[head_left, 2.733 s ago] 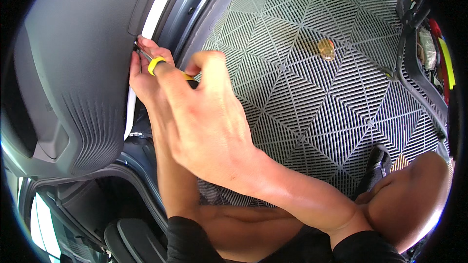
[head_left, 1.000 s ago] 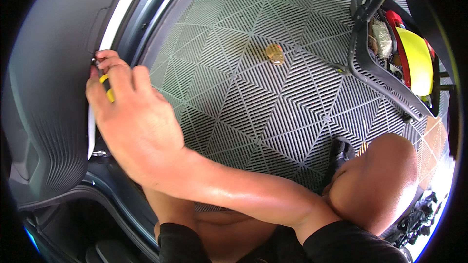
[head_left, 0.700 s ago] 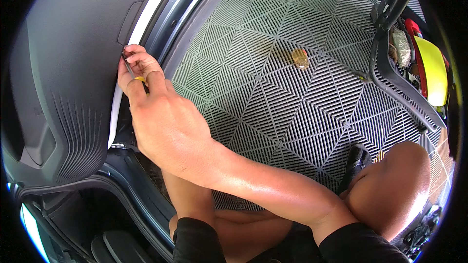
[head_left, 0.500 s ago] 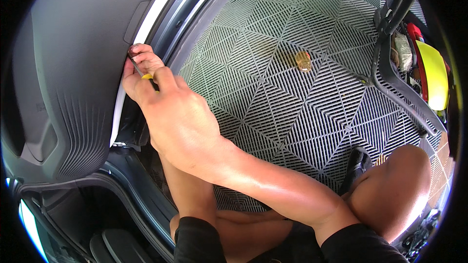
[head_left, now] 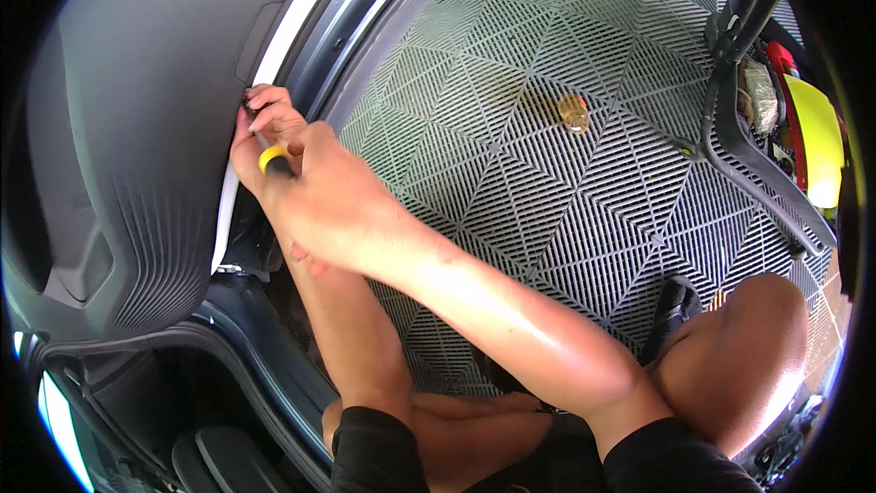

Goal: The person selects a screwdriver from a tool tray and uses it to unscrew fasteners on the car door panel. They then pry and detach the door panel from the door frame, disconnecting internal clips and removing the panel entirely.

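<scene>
Presently working at the edge of the grey trim panel (head_left: 155,82), beside the white strip (head_left: 297,18). My right hand (head_left: 330,196) is closed around the yellow-and-black handle of 1 screwdriver (head_left: 273,160); its shaft slants up and left to the panel edge, just below the corner of the outlined section. My left hand (head_left: 276,117) is there too, fingers curled about the shaft end; whether they pinch the shaft, a small dark part at the tip, or only steady it, I cannot tell. Status, by judgement: underway at this spot, not finished, since tool and both hands are all at the same point on the edge. Done: nothing I can confirm. Apart from the stretch my hands cover, no gap shows between panel and strip, and the panel looks seated. Left: at least this 1 spot, I judge; no count of others possible from this view. Tip contact too small to read, so cannot say whether anything there is loose or tight. Elsewhere: 1 amber, see-through object (head_left: 573,115) on the slatted floor (head_left: 538,210), well apart from my hands.
</scene>
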A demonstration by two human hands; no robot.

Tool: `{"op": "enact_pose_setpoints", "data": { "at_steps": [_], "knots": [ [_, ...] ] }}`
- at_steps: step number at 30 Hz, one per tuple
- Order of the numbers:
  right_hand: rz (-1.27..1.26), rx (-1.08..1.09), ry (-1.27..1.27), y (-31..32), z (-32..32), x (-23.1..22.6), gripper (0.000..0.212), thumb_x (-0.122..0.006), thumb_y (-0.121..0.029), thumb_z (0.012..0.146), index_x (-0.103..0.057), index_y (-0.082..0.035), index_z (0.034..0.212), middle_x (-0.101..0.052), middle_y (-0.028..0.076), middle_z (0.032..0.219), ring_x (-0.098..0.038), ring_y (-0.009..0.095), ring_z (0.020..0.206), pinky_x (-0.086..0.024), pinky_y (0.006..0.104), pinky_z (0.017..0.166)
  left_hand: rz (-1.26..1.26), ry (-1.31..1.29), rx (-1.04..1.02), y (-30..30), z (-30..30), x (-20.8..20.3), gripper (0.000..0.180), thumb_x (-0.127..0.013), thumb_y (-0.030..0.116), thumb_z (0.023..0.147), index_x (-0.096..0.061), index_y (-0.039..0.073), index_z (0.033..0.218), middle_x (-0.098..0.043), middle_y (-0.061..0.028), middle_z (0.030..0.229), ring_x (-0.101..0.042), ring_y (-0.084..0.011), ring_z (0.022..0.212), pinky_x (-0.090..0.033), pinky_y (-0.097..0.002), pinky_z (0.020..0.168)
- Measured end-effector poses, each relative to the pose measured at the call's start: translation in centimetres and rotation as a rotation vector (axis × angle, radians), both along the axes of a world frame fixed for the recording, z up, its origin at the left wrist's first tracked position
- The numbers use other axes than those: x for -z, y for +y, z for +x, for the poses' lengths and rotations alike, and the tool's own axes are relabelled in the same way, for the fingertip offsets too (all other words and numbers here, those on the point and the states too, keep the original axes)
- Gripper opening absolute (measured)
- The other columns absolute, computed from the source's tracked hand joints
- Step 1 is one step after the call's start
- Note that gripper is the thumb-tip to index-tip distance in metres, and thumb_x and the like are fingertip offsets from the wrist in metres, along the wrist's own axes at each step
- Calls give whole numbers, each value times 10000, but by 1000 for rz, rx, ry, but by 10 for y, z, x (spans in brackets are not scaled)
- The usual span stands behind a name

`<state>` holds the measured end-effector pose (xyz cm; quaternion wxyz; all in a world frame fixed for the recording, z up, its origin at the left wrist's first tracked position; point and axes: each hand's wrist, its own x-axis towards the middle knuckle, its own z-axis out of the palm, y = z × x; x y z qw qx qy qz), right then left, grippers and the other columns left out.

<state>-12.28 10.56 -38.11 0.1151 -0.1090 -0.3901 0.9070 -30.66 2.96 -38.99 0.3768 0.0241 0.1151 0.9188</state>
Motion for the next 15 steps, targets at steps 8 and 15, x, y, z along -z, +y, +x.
{"op": "enact_pose_setpoints", "data": {
  "at_steps": [8,15],
  "knots": [
    [-415,-307,52,11,-48,5,333,-480,-296,1065,-613,1,993,-622,102,712,-659,230,572,-589,386,511,-293,459,-71,-12,-9,13,282,-480,218,1065,-657,-1,1055,-664,-88,1001,-626,-201,988,-511,-342,950],
    [-482,-362,135,17,-77,19,411,-642,-46,928,-528,-123,1315,-687,114,876,-701,223,617,-610,368,559,-216,300,-18,-9,-4,12,273,-494,211,1056,-643,-11,1114,-676,-109,1098,-622,-216,1081,-505,-348,1023]
  ]
}}
